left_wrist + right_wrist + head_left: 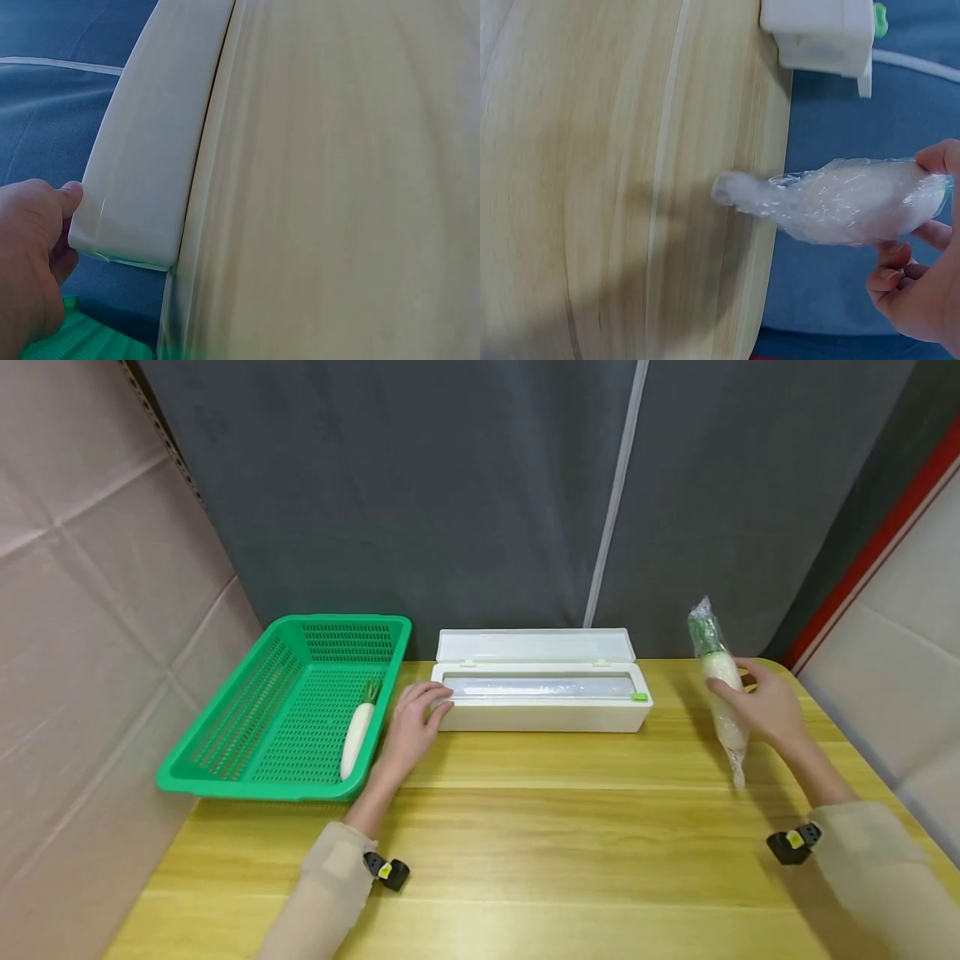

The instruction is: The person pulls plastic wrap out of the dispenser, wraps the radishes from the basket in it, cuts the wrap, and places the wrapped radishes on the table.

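My right hand (767,702) grips a white radish (722,681) wrapped in clear film, held tilted over the table's right side with its green top up. In the right wrist view, the twisted film end of the wrapped radish (855,201) points toward the table. My left hand (411,727) touches the upper left corner of a white cling film dispenser (540,718), whose lid (536,646) stands raised. A film roll (540,686) shows inside, and a green slider (638,697) sits at the right end. In the left wrist view, the left hand's fingers (69,199) meet the dispenser's top edge.
On the left stands a green plastic basket (285,792) with an unwrapped white radish (357,739) inside. The wooden table (570,843) carries everything. A dark grey curtain (420,502) hangs behind, with pale panels on both sides.
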Demonstrator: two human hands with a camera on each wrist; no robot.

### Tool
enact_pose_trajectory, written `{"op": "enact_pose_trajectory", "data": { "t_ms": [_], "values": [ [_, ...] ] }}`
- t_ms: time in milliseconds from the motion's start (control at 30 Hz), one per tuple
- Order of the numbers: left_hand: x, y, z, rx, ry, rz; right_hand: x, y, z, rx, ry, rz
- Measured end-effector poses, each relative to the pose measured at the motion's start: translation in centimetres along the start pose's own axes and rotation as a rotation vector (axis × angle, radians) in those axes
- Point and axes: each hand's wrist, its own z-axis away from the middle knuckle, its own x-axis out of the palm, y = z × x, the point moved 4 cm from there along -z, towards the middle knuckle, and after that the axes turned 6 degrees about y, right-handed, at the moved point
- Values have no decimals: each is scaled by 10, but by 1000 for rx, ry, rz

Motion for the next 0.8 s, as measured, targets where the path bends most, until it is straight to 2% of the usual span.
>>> {"op": "enact_pose_trajectory", "data": {
  "t_ms": [233,433,700,800],
  "values": [
    [-1,0,-1,4,11,4,-10,22,-4,-14,25,57],
    [-2,0,-2,-1,23,-1,-14,42,-9,63,-79,173],
    [1,-3,-3,-28,23,-9,-16,62,-10,163,-166,286],
    [1,-3,-4,-28,27,-14,-16,68,-8,190,-175,310]
  ]
}}
